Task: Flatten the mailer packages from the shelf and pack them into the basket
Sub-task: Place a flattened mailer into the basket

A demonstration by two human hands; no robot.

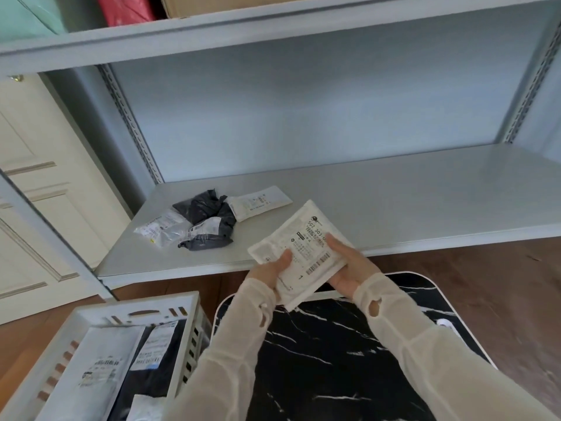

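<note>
A white mailer [299,247] with a printed label is held in the air above the front edge of the grey shelf [394,196]. My left hand [270,270] grips its near left corner, thumb on top. My right hand [349,265] grips its near right edge, thumb on the label. Several more mailers lie on the shelf's left part: a crumpled black one [203,206], a clear one [161,227], a grey one [206,235] and a flat white one [258,202]. The white basket [179,302] at lower left holds flat white and black mailers.
A small table [328,354] with a black marble-pattern top stands under my forearms, right of the basket. An upper shelf [212,28] carries a teal bag, a red bag and a cardboard box. White cabinet doors are at the left. The floor is brown wood.
</note>
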